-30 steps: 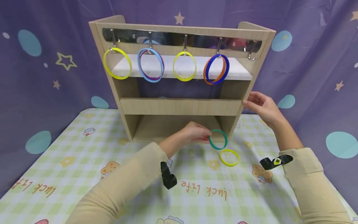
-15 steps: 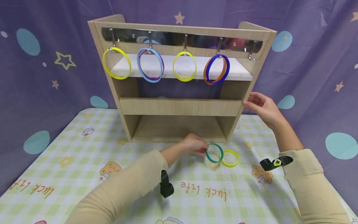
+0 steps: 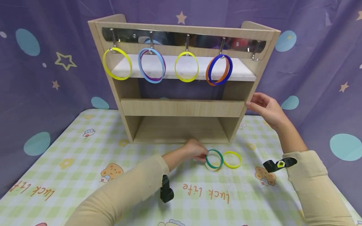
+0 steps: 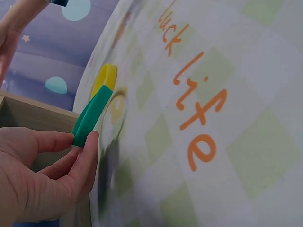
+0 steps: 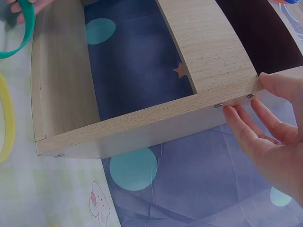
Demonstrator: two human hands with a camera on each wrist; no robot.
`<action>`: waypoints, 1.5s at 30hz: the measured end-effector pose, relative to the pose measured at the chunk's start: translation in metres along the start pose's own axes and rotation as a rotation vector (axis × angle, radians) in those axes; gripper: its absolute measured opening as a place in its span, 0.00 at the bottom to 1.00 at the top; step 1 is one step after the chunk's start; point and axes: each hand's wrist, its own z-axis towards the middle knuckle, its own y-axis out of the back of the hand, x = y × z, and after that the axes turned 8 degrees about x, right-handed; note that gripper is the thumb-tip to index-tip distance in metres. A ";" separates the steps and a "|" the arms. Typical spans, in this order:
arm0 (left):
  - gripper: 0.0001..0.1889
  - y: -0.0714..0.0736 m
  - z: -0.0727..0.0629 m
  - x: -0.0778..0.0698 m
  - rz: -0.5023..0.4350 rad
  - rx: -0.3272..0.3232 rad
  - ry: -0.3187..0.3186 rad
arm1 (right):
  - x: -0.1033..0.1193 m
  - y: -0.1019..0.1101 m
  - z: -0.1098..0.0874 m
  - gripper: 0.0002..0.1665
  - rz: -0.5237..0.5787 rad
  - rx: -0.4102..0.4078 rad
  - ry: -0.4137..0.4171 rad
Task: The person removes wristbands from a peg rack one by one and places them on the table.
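Rings hang from four of the five hooks on the wooden rack (image 3: 181,106): going from the left, a yellow ring (image 3: 117,63), a light blue ring (image 3: 151,65) paired with a purple one, another yellow ring (image 3: 186,67), and a dark blue ring (image 3: 221,69) paired with an orange one. The fifth hook (image 3: 255,51), far above the right hand's grip, is bare. Two rings are still down on the desk (image 3: 85,163), so by my reckoning the hanging is mostly done, with these two left over.

The left hand (image 3: 195,150) pinches the green ring (image 3: 214,159) at its near edge; the left wrist view shows thumb and forefinger (image 4: 87,151) closed on the band, the ring standing tilted up on the cloth rather than lying flat. Just beyond this grip, away from the hand, lies the loose yellow ring (image 3: 232,159), flat on the desk, touching or all but touching the green one. The rack's bottom shelf opens just behind the left hand.

The right hand (image 3: 266,108) is released, fingers straight, with its fingertips (image 5: 236,118) pressed against the rack's right side panel at the level of the middle board, apparently steadying it. It holds nothing.
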 end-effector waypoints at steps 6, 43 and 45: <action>0.10 -0.002 0.001 0.005 0.020 -0.023 0.002 | 0.000 -0.001 0.000 0.22 -0.005 0.006 0.004; 0.13 0.030 -0.044 -0.068 0.332 -0.065 -0.212 | 0.002 0.001 -0.001 0.26 -0.031 0.015 -0.013; 0.14 0.030 -0.050 -0.077 0.319 -0.059 -0.221 | 0.002 0.001 -0.001 0.25 -0.022 0.015 -0.011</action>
